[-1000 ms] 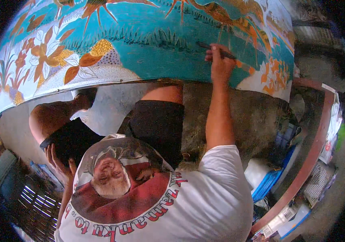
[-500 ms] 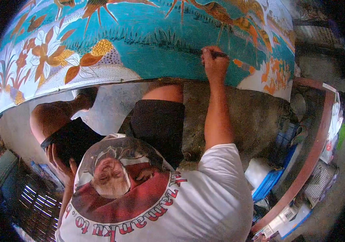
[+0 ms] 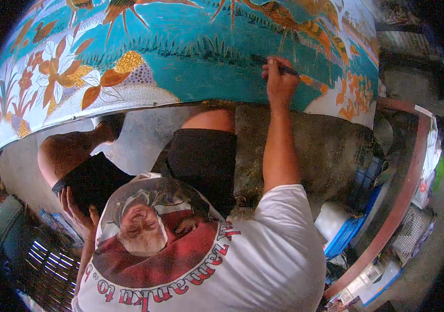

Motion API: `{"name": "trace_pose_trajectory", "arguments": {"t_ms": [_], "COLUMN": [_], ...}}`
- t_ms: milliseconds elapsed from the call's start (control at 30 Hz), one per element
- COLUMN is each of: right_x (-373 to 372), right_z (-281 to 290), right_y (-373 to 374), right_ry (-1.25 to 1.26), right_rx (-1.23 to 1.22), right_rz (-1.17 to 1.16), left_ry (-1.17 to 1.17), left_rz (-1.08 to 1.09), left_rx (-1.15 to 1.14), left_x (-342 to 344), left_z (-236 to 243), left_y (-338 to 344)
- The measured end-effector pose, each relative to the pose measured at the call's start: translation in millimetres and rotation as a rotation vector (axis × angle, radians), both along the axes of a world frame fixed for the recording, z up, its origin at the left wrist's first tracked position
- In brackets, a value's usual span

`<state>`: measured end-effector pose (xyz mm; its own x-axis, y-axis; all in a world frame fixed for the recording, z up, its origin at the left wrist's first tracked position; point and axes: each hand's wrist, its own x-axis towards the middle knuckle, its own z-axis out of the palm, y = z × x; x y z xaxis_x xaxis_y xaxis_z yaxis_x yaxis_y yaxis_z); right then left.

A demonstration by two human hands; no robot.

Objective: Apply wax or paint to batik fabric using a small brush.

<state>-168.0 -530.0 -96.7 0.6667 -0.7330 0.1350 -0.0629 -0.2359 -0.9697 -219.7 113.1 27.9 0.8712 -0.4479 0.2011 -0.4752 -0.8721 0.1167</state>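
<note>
My right hand is closed in a pinch around a slim dark paintbrush. Its handle sticks out to the right of my fingers, and its tip points left at the teal ground of a large painted canvas. Dark grass tufts run across the teal just left of the tip. Orange-brown birds stand along the top, with leaves and flowers at the left. My left hand lies on the black shorts over my left thigh, fingers stretched out and holding nothing.
The canvas's lower edge hangs just beyond my knees. On the right a reddish-brown curved bar stands beside a blue container and a white perforated basket. A dark slatted surface is at the lower left.
My right hand has shifted slightly to the right along the canvas with the paintbrush. My left hand stays on my thigh.
</note>
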Motion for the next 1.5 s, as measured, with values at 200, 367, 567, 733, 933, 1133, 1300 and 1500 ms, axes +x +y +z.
{"name": "trace_pose_trajectory", "arguments": {"t_ms": [200, 367, 567, 733, 933, 1133, 1300, 1500], "right_x": [-1, -7, -28, -70, -119, -153, -202, -311], "right_z": [-1, 7, 20, 24, 16, 15, 16, 1], "right_y": [-2, -5, 3, 12, 26, 24, 11, 1], "right_ry": [0.143, 0.088, -0.212, -0.459, -0.453, -0.404, -0.367, -0.266], "right_rx": [-0.06, -0.013, 0.406, 0.82, 0.866, 0.835, 0.728, 0.608], "right_rz": [0.109, 0.105, -0.061, -0.011, -0.164, -0.348, -0.434, -0.72], "left_ry": [-0.01, 0.006, 0.031, 0.005, 0.014, 0.034, 0.056, 0.342], "left_rz": [0.036, 0.091, 0.093, -0.003, -0.018, -0.06, -0.117, -0.18], "left_rx": [-0.026, -0.07, -0.08, -0.111, -0.122, -0.107, -0.213, -0.454], "left_x": [1, 0, -1, 6, 9, 19, 39, 71], "left_z": [-1, -3, -4, -10, -12, -6, 11, 20], "left_y": [-4, -7, -5, 1, -3, -6, -23, -55]}}
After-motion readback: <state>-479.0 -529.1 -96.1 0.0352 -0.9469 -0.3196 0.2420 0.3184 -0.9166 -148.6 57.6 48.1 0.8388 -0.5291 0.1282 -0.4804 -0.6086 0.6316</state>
